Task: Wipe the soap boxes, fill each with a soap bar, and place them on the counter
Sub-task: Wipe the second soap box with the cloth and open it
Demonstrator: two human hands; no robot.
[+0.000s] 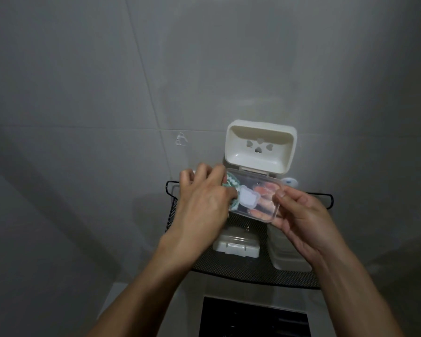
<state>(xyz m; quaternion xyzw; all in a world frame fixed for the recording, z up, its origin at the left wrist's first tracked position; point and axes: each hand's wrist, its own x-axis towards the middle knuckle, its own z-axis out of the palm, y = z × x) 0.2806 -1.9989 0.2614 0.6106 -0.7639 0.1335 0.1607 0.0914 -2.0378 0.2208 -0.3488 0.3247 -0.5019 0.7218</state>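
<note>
An open soap box is held up in front of the wall: its cream tray with heart-shaped holes stands upright, and its clear lid lies flat towards me. My right hand grips the lid from below and at its right edge, fingers showing through the plastic. My left hand pinches a green and white cloth and presses it onto the lid's left end. A closed cream soap box lies on the black mesh shelf below.
Another cream box stands on the shelf's right side under my right wrist. A grey tiled wall fills the background. A dark rectangular opening shows below the shelf.
</note>
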